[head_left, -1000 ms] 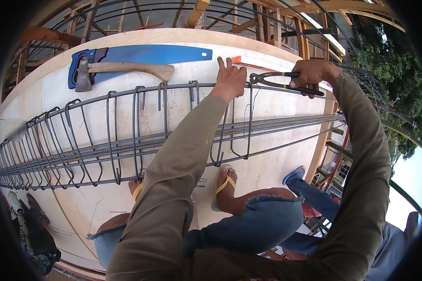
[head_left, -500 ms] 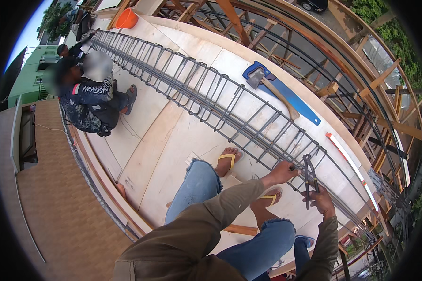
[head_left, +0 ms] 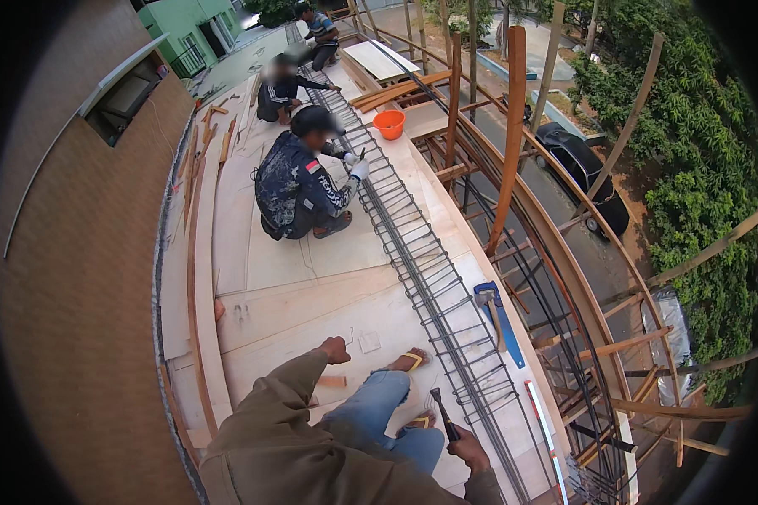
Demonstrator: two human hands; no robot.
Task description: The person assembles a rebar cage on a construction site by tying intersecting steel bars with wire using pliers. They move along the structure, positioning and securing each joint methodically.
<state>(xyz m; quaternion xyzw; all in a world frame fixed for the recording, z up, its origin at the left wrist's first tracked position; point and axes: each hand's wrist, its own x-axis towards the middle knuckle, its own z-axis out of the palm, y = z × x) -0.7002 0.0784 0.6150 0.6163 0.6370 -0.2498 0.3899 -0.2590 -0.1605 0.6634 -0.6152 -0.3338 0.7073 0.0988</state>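
My right hand (head_left: 470, 450) is wrapped round the dark handles of a pair of pincers (head_left: 448, 421), whose jaws point up and away from me beside the rebar cage. My left hand (head_left: 335, 350) hangs over the plywood, left of my knee, with its fingers curled in; whatever lies inside them is hidden. The long rebar cage (head_left: 432, 303), straight bars ringed by rectangular stirrups, stretches from the lower right to the far end of the deck. Neither hand touches it. My sandalled feet (head_left: 413, 360) rest on the boards left of the cage.
Right of the cage, a hatchet (head_left: 499, 326) lies over a blue handsaw (head_left: 512, 349). Nearer is a white and red strip (head_left: 544, 429). A co-worker (head_left: 299, 181) in white gloves squats left of the cage; others crouch beyond. An orange basin (head_left: 388, 124) sits by scaffold poles (head_left: 511, 135) along the deck edge.
Both hands have come away from the cage, the left one moving left and the right one back toward me with the pincers. My view has lifted toward the far end.
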